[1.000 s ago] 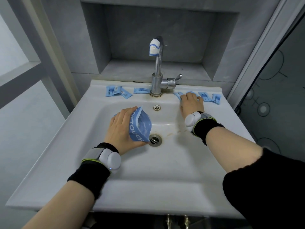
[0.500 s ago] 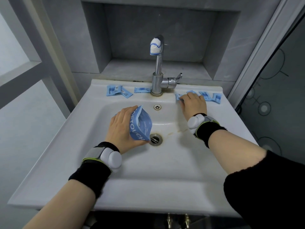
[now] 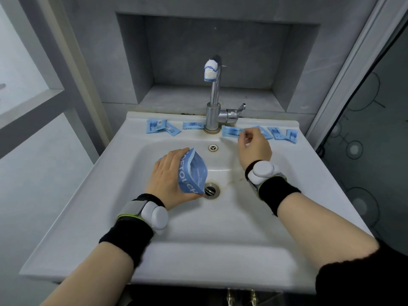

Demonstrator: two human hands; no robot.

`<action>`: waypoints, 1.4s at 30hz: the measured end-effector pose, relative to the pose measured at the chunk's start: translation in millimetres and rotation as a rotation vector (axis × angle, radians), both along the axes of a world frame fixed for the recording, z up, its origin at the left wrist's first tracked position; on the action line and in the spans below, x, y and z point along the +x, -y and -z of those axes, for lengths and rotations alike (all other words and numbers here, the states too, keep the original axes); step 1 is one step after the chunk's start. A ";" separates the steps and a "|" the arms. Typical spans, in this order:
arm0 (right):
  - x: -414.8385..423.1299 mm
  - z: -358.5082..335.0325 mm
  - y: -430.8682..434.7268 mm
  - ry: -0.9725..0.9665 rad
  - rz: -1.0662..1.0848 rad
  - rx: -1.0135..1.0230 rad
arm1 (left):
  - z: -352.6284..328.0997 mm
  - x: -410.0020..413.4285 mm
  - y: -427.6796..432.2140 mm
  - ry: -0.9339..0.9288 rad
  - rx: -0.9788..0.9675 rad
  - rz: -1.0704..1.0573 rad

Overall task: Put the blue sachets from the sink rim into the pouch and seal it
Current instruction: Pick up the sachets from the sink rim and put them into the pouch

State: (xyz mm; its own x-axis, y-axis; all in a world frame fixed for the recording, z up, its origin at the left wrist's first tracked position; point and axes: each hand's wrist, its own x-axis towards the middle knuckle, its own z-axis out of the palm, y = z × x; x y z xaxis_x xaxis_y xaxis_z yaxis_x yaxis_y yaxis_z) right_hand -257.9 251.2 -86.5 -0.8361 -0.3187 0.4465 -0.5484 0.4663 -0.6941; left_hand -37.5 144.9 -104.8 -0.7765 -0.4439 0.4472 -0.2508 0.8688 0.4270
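Observation:
My left hand (image 3: 170,173) grips a blue pouch (image 3: 192,173) over the basin, just left of the drain, with its mouth turned up and to the right. My right hand (image 3: 254,145) pinches one blue sachet (image 3: 231,131) at the back rim, right of the tap, and has it raised slightly off the rim. Three more sachets lie on the rim to the right, the nearest (image 3: 265,131) partly behind my fingers, then one (image 3: 277,132) and one (image 3: 291,135). Left of the tap lie three sachets: one (image 3: 155,125), one (image 3: 172,128) and one (image 3: 192,125).
The white sink (image 3: 287,217) has a steel tap (image 3: 213,107) at the back centre with a taped spout and a lever pointing right. A drain (image 3: 210,190) sits in the basin. A grey wall niche is behind; a window frame on the left, a glass door on the right.
My right hand went from lying flat over the sachets right of the tap to pinching one and lifting it. The left hand and pouch stayed in place.

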 end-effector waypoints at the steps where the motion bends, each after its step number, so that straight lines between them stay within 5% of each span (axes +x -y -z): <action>1: 4.4 0.5 -1.1 0.059 0.004 -0.042 | 0.3 -0.3 0.0 -0.004 0.000 0.002; 10: 40.9 -6.1 -15.2 0.649 -0.073 -0.534 | 0.2 0.0 -0.7 -0.020 -0.006 -0.003; 25: 68.7 0.3 -21.9 1.064 -0.201 -0.575 | -1.2 1.7 -2.9 -0.016 0.035 -0.029; 31: 76.6 -6.3 -19.0 1.017 -0.275 -0.466 | -3.4 2.0 -4.7 -0.015 0.033 -0.032; 42: 92.2 -9.1 -16.1 0.507 -0.458 -0.271 | 1.4 0.8 0.9 -0.062 0.016 -0.017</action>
State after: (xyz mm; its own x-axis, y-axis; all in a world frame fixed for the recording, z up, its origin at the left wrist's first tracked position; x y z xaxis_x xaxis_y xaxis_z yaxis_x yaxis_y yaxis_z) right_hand -165.7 267.3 -77.3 -0.7703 -0.6189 0.1536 -0.2284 0.0429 -0.9726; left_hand -36.8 144.1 -106.2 -0.7397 -0.4642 0.4872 -0.2380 0.8576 0.4559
